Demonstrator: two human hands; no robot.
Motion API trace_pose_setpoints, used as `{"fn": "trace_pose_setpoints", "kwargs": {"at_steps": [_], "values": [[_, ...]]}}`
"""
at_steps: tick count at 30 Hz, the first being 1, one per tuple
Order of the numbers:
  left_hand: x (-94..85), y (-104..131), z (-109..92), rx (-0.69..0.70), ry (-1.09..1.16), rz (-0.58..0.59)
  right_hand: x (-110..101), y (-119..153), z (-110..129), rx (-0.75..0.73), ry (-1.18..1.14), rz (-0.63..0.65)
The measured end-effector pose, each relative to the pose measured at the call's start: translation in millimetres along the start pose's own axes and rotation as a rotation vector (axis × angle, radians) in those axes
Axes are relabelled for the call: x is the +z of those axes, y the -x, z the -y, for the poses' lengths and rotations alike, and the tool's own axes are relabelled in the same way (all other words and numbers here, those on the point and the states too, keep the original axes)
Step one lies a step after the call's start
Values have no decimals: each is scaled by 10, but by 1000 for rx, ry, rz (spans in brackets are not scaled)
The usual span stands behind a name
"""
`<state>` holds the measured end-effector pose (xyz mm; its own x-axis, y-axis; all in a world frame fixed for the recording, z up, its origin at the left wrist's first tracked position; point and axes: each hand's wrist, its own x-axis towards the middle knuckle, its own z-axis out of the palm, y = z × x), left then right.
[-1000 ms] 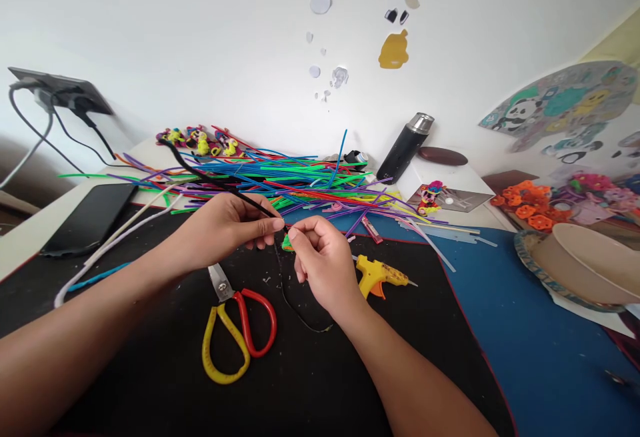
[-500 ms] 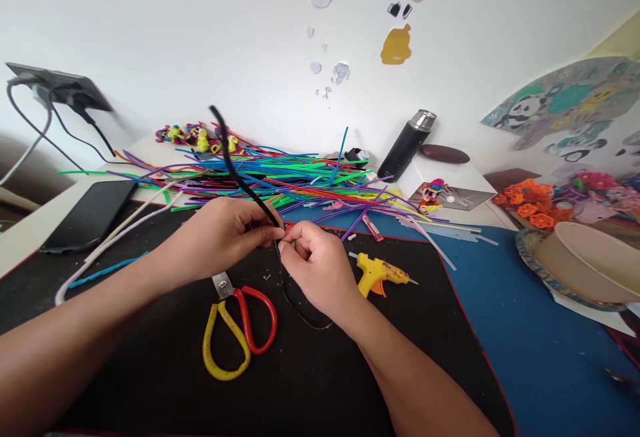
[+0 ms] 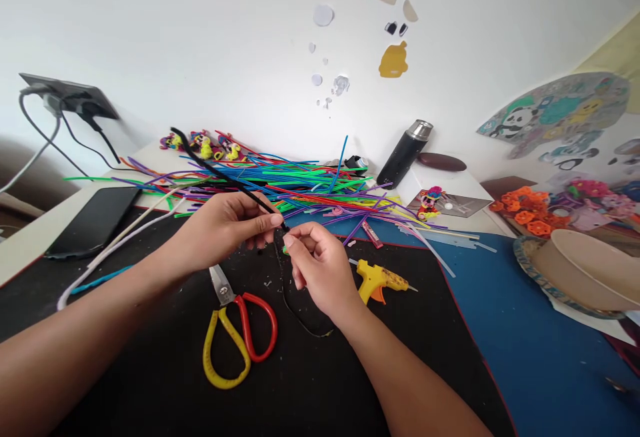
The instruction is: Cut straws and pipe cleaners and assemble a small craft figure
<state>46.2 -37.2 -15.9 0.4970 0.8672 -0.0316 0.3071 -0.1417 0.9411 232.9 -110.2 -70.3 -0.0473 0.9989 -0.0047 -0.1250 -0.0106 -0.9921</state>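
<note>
So the left hand (image 3: 225, 229) pinches a black pipe cleaner (image 3: 211, 169), and the right hand (image 3: 323, 270) a mostly hidden green piece (image 3: 285, 250).

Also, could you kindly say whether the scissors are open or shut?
The scissors look shut: their handles meet and the visible blades show no gap, though the left hand hides the tips.
</note>
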Motion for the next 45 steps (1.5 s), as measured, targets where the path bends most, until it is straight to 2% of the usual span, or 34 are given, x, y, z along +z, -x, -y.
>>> {"fn": "trace_pose_setpoints", "kwargs": {"at_steps": [6, 13, 22, 27, 34, 40, 43, 45], "values": [[48, -15, 41, -3, 53, 0, -14, -24, -10, -7, -59, -42], [55, -8, 42, -8, 82, -42, 4, -16, -26, -4, -85, -33], [83, -9, 31, 1, 86, 17, -19, -25, -37, -2, -66, -59], [35, 2, 46, 16, 93, 69, -31, -24, -13, -24, -70, -77], [-101, -5, 75, 4, 27, 78, -45, 6, 37, -46, 50, -32], [-248, 56, 74, 148, -238, 139, -29, 44, 11, -115, 324, 15], [-262, 61, 86, 122, -259, 180, -14, 50, -18, -115, 390, 25], [-247, 46, 79, 100, -230, 199, -14, 42, -29, -105, 355, 4]]}}
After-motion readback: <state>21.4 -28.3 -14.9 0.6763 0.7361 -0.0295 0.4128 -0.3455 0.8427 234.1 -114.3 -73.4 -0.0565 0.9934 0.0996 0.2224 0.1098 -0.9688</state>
